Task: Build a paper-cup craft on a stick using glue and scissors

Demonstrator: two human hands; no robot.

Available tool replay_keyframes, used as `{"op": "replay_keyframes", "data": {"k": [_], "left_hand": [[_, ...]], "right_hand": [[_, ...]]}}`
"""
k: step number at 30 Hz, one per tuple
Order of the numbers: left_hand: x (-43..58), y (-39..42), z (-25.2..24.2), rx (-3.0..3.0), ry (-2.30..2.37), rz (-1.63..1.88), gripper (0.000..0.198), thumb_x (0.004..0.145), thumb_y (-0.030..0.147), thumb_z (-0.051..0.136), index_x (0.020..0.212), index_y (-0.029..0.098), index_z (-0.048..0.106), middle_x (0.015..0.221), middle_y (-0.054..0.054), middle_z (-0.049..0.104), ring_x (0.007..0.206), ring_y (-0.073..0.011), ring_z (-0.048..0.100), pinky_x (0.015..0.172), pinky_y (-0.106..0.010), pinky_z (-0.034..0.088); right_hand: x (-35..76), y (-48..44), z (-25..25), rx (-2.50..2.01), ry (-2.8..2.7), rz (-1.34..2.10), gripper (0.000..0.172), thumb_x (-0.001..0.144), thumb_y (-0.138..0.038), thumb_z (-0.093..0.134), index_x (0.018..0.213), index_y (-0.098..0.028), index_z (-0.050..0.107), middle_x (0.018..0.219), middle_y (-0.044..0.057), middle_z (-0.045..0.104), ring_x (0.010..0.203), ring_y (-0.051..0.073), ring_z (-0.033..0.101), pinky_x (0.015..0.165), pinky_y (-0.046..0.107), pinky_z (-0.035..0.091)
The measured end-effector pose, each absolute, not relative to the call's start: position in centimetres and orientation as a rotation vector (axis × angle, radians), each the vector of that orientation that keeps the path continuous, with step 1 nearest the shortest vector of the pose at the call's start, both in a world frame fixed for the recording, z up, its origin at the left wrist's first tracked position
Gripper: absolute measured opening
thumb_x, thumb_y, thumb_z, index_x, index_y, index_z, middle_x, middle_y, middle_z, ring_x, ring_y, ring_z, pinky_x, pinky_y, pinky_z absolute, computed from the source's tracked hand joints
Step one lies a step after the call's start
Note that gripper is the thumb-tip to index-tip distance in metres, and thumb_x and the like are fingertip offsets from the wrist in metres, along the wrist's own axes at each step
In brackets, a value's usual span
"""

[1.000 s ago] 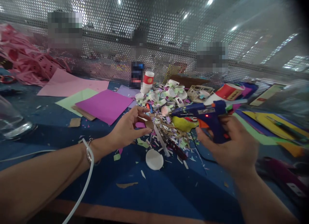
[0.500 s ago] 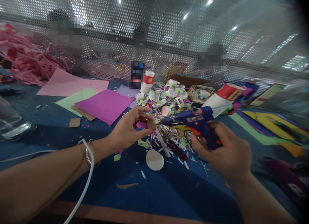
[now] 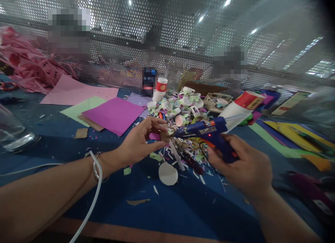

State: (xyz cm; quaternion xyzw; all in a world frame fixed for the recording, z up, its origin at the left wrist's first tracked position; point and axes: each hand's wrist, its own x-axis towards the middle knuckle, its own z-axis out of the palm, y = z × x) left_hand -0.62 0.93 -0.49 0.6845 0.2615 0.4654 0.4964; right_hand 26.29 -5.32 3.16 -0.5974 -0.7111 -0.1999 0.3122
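Observation:
My left hand (image 3: 142, 136) pinches a small brown cardboard piece (image 3: 164, 136) between thumb and fingers. In my right hand (image 3: 242, 166) is a blue glue gun (image 3: 206, 129) with a small red light glowing on its side. Its nozzle points left and meets the cardboard, or lies just in front of it; I cannot tell which. A clear glue stick sticks out of the gun's back. Below the hands, a round white disc (image 3: 168, 173) lies flat on the blue table (image 3: 110, 204).
Paper scraps (image 3: 180, 155) and a pile of small white paper rings (image 3: 185, 101) lie beyond the hands. Coloured sheets (image 3: 113, 113) spread to the left, near a glass jar (image 3: 15, 134). Paper cups (image 3: 243, 105) stand behind. A white cable (image 3: 95, 194) crosses my left wrist.
The glue gun's nozzle has tilted slightly and shifted a little left against or nearer the cardboard piece. My left hand has barely moved.

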Motion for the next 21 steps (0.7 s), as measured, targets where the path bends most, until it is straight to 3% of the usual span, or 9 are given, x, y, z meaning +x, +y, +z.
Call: {"op": "replay_keyframes", "data": {"k": [9, 21], "left_hand": [[-0.42, 0.95, -0.62, 1.597, 0.599, 1.127, 0.046, 0.083, 0.019, 0.077, 0.121, 0.017, 0.052, 0.114, -0.009, 0.066, 0.101, -0.0195, 0.072, 0.096, -0.039, 0.059], [-0.50, 1.07, -0.89, 1.598, 0.604, 1.121, 0.043, 0.085, 0.021, 0.077, 0.121, 0.020, 0.052, 0.116, -0.009, 0.067, 0.105, -0.0198, 0.071, 0.097, -0.038, 0.059]], "right_hand": [[25.83, -5.83, 3.11, -1.661, -1.827, -0.471, 0.031, 0.086, -0.047, 0.056, 0.101, -0.024, 0.072, 0.082, 0.006, 0.077, 0.067, 0.026, 0.073, 0.058, 0.034, 0.048], [25.77, -5.97, 3.14, -1.673, -1.825, -0.444, 0.030, 0.087, -0.048, 0.056, 0.099, -0.026, 0.071, 0.085, 0.004, 0.078, 0.070, 0.027, 0.074, 0.061, 0.036, 0.051]]}}
